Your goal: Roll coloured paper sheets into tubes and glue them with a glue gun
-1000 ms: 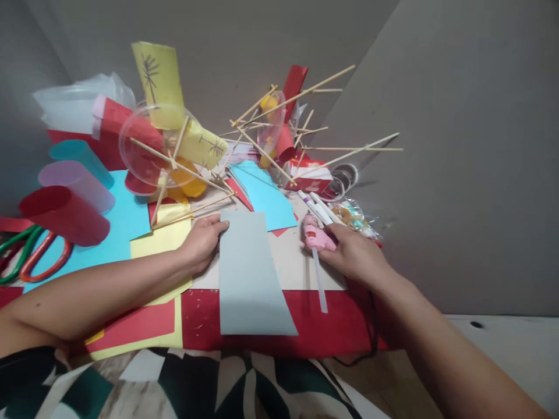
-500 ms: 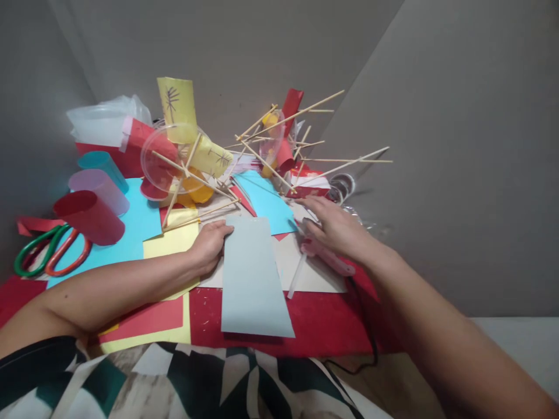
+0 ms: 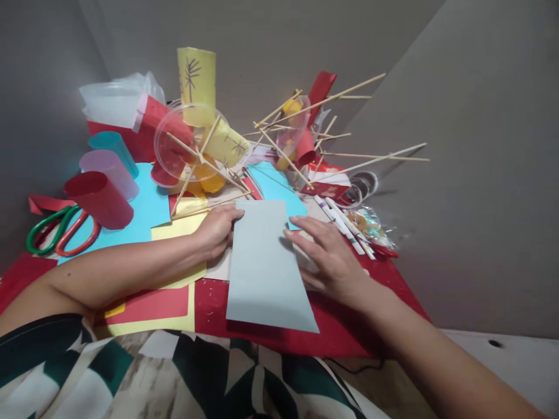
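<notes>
My left hand (image 3: 219,231) pinches the upper left edge of a pale grey-blue sheet of paper (image 3: 267,273), thumb on top. The sheet is held up at a slant above the red tabletop and widens toward me. By its right edge my right hand (image 3: 327,256) is open, fingers spread and the fingertips close to the paper; whether they touch it I cannot tell. Behind the sheet a bright blue piece of paper (image 3: 277,183) lies on the pile. The pink glue gun seen earlier is now mostly hidden behind my right hand and the sheet.
Wooden-stick frames with a clear plastic lid (image 3: 163,145) and yellow paper tubes (image 3: 198,87) stand at the back. Coloured cups (image 3: 98,201) and green-and-orange scissors (image 3: 52,230) are at left. Markers (image 3: 343,224) and a plastic packet (image 3: 371,227) lie at right. A cable (image 3: 367,365) hangs in front.
My right hand has left the glue gun and come nearer the sheet's right edge, its fingers spread. The markers are now uncovered. The view has shifted a little; my left hand keeps its hold.
</notes>
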Available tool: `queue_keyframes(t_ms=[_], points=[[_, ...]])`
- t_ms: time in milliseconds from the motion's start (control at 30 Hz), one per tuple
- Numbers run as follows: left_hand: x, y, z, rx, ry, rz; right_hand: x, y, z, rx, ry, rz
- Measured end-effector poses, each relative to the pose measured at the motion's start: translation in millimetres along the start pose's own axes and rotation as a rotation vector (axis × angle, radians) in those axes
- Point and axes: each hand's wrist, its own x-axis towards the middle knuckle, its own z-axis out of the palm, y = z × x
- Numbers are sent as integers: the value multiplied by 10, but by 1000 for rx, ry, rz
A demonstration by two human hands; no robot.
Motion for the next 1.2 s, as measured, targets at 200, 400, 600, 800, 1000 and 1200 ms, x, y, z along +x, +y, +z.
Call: queue_keyframes(t_ms=[200,400,600,800,1000,1200], points=[[-85,67,59,36,-47,6,51,-326,-61,177,239,-96],[-90,90,50,47,-108,106,193,-477,-187,510,358,115],[-97,81,12,138,-174,184,283,-518,-215,829,331,813],[-131,63,-3,223,-215,269,313,-453,-215,1007,277,980],[-147,63,6,279,-221,314,333,-433,-121,1161,392,1068],[-122,-6,5,207,-198,288,243,-400,-172,740,423,781]])
